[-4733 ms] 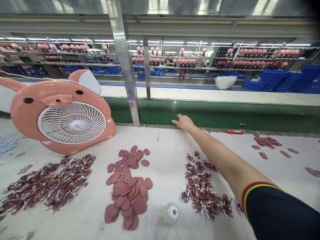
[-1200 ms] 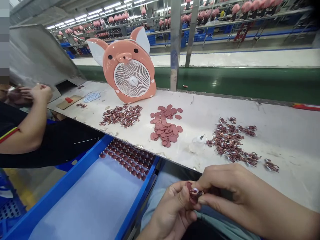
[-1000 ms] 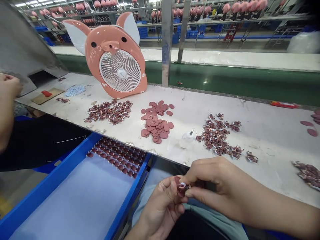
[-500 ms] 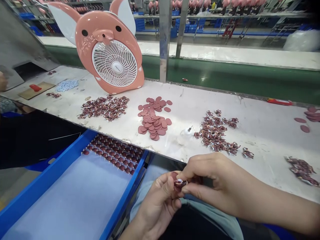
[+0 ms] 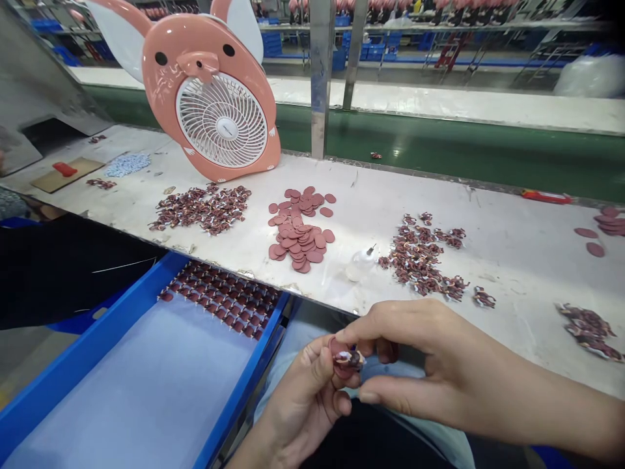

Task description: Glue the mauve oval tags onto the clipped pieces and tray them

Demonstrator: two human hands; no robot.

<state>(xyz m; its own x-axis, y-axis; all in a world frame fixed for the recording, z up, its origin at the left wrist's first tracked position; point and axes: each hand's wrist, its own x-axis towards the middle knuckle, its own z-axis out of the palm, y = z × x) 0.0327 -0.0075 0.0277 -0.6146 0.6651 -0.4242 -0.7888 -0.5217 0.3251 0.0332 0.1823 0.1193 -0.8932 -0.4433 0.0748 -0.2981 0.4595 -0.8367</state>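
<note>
My left hand pinches a flat reddish-brown oval disc between thumb and fingers, above my lap. Against the disc lies a small dark-brown figurine with white and orange marks; its exact shape is too small to make out. My right hand is just beside it, thumb and index finger spread apart. The right index fingertip is at the disc's upper edge; whether it touches cannot be told. On the table beyond are a pile of similar discs and a pile of similar brown figurines.
Between the piles sits a small clear bottle with a needle tip. A pink animal-shaped fan stands behind another brown heap. Below the table's edge, a blue tray holds rows of discs with pieces on them. A red cutter lies far right.
My right thumb and index finger have come apart, releasing the figurine, and the thumb has dropped lower. My left hand keeps hold of the disc, with the figurine now more visible.
</note>
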